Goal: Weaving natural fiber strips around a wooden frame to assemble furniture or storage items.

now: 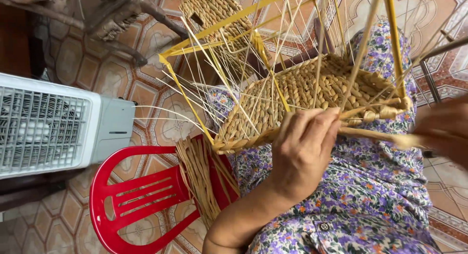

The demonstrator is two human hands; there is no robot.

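A half-woven straw basket [302,95] on a yellow wire frame [219,25] rests on my lap, with many thin pale spokes sticking up from it. My left hand [302,147] presses on the basket's near rim and pinches a twisted straw strand [375,134]. My right hand [446,130] is blurred at the right edge and holds the other end of that strand, pulled taut between both hands. The floral dress [360,200] covers my legs below the basket.
A bundle of loose straw strands [200,176] lies over a red plastic chair [131,195] at lower left. A white and grey fan unit [53,125] stands on the left. Another woven basket [214,10] sits behind on the patterned tile floor [151,44].
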